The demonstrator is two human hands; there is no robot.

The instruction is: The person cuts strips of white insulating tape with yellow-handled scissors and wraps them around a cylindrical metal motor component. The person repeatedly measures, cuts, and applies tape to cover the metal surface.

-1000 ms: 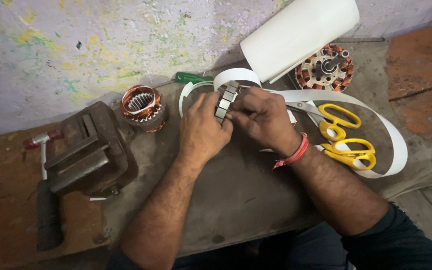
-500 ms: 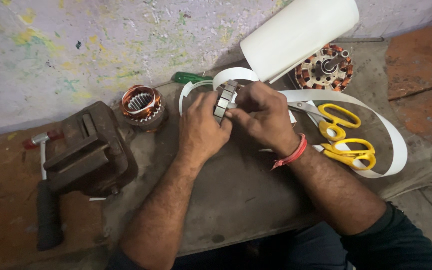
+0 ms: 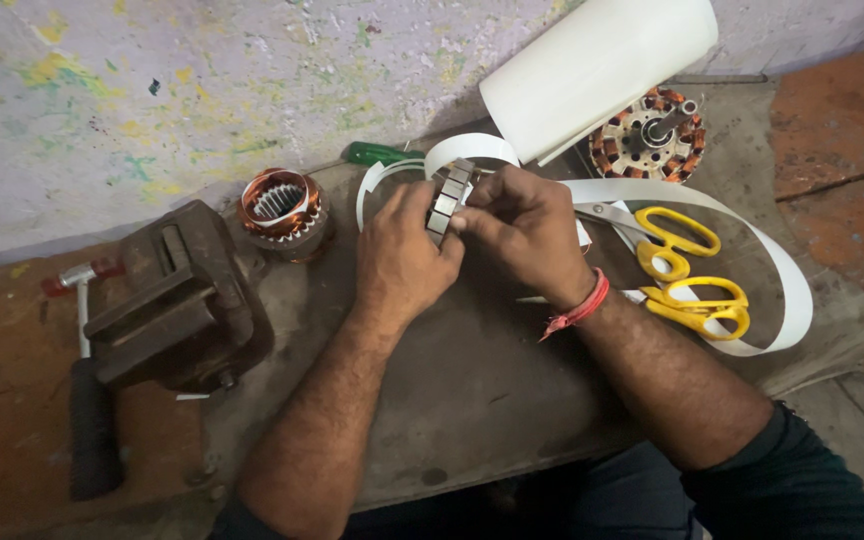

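From the head view, both the left hand [image 3: 402, 255] and right hand [image 3: 522, 230] have their fingers pinched narrow on the slotted metal core [image 3: 447, 200] held above the desk [image 3: 472, 400]; I'd keep it steady between the fingertips.

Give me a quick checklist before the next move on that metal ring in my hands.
1. Both hands on the metal ring: ok, left hand and right hand pinch it from either side.
2. Ring raised off the bench: cannot tell, the hands hide its underside.
3. White strip free of the grip: cannot tell, it loops close behind the ring.
4. Scissors within reach: ok, lying just right of the right hand, blades toward it.
5. Copper-wound coil out of the way: ok, it sits apart, left of the left hand.
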